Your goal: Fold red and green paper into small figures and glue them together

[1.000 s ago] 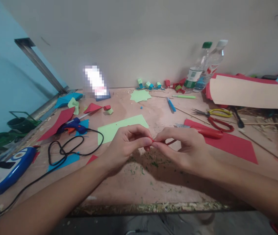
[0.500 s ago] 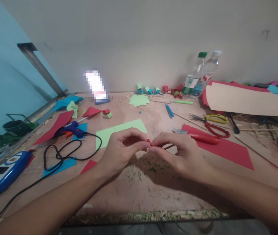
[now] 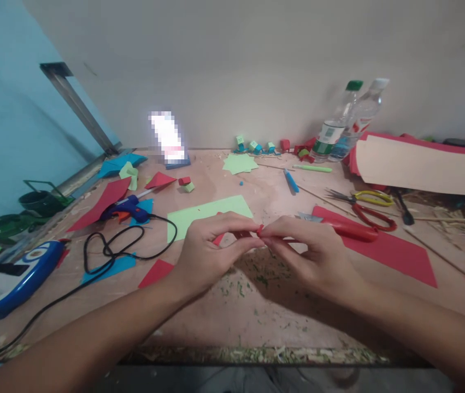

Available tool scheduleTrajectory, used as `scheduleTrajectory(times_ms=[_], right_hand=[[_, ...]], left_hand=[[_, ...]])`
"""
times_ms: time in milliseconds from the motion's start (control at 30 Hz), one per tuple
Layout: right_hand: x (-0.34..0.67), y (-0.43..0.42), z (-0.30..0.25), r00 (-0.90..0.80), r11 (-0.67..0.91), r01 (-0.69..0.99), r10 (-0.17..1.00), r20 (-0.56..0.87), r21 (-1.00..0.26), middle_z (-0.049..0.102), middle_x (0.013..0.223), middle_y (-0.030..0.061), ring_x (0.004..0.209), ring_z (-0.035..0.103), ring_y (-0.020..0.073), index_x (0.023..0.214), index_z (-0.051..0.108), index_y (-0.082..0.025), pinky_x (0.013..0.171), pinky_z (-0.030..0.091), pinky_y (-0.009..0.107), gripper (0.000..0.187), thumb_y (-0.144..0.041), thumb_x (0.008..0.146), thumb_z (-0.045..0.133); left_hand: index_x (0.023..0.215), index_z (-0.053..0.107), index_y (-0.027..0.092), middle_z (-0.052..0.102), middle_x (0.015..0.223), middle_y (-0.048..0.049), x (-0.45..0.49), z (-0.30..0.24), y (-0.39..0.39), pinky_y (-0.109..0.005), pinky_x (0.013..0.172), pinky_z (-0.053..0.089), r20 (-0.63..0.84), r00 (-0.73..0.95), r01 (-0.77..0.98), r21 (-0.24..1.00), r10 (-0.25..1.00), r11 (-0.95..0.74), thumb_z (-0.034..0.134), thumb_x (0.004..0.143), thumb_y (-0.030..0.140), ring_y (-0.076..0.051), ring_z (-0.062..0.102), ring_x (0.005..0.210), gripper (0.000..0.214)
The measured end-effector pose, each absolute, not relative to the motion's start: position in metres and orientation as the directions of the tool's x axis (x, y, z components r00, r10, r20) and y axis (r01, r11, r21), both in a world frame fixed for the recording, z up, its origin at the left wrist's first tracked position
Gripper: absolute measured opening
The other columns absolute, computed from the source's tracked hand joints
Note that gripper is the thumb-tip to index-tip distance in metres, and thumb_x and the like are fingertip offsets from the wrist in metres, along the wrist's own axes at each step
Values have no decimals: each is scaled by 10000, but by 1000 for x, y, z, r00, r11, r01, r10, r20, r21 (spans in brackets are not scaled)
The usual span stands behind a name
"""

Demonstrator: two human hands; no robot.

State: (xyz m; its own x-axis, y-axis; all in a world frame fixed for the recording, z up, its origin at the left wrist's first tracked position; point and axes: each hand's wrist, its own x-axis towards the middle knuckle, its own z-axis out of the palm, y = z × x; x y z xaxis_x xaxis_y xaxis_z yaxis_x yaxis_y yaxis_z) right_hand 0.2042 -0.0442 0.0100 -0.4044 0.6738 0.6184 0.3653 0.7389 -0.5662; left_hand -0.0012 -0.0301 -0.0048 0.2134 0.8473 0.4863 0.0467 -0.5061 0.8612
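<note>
My left hand [image 3: 210,251] and my right hand [image 3: 310,254] meet over the middle of the wooden table [image 3: 232,311]. Both pinch one small red paper piece [image 3: 260,229] between thumb and fingertips. Most of the piece is hidden by the fingers. A bit of red strip shows under my left fingers. Behind my left hand lies a light green paper sheet [image 3: 207,213]. A red paper sheet [image 3: 383,245] lies to the right of my right hand.
A blue glue gun [image 3: 128,210] with a looping black cord [image 3: 121,248] sits at left. Red scissors [image 3: 369,218], yellow scissors [image 3: 363,196], a blue pen [image 3: 292,181], two water bottles [image 3: 341,125], small folded paper shapes [image 3: 254,146] and paper rolls [image 3: 421,166] lie behind. A blue-white object [image 3: 19,275] lies far left.
Both hands have stayed pinched together on the red piece, their fingers shifting slightly around it. The view has shifted a little.
</note>
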Motion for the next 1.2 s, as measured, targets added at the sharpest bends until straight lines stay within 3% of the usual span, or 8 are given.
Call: scheduleTrajectory(times_ms=[367,733,933,1100,1200], right_hand=[[205,-42,16,-456,739,361,672,583,-569,795,910,52,793,732,161,976,754,-205,700,581,281,191,-78,989,612],[211,-36,7,-441,802,488,568,695,-345,797,877,40,738,740,166,997,685,-233,652,565,279,145,-89,993,665],[213,-32,4,-506,834,481,516,691,-270,798,973,87,835,730,198,1117,716,-191,720,567,316,178,-88,1025,605],[215,-29,0,-555,845,480,500,664,-235,780,923,89,783,668,195,1058,714,-151,688,518,325,155,-55,1004,604],[216,-28,-2,-587,863,466,468,660,-197,780,929,77,787,661,192,1061,708,-148,679,512,319,177,-31,990,597]], left_hand=[[881,858,222,835,892,-32,-4,-5,-26,-295,792,616,413,229,65,897,881,-437,869,842,173,-192,767,836,63],[894,832,221,811,848,-10,-4,-7,-27,-270,821,569,466,265,164,841,844,-516,813,919,189,-158,740,828,45],[880,799,204,769,821,10,-4,-3,-30,-231,715,557,373,298,80,907,879,-413,770,939,171,-118,704,724,74],[861,802,187,784,842,-8,-5,1,-27,-251,772,527,403,337,160,866,851,-473,787,916,173,-131,690,786,59],[846,806,173,784,830,-21,-8,2,-22,-254,757,523,282,401,110,930,872,-351,798,889,180,-137,686,781,44]])
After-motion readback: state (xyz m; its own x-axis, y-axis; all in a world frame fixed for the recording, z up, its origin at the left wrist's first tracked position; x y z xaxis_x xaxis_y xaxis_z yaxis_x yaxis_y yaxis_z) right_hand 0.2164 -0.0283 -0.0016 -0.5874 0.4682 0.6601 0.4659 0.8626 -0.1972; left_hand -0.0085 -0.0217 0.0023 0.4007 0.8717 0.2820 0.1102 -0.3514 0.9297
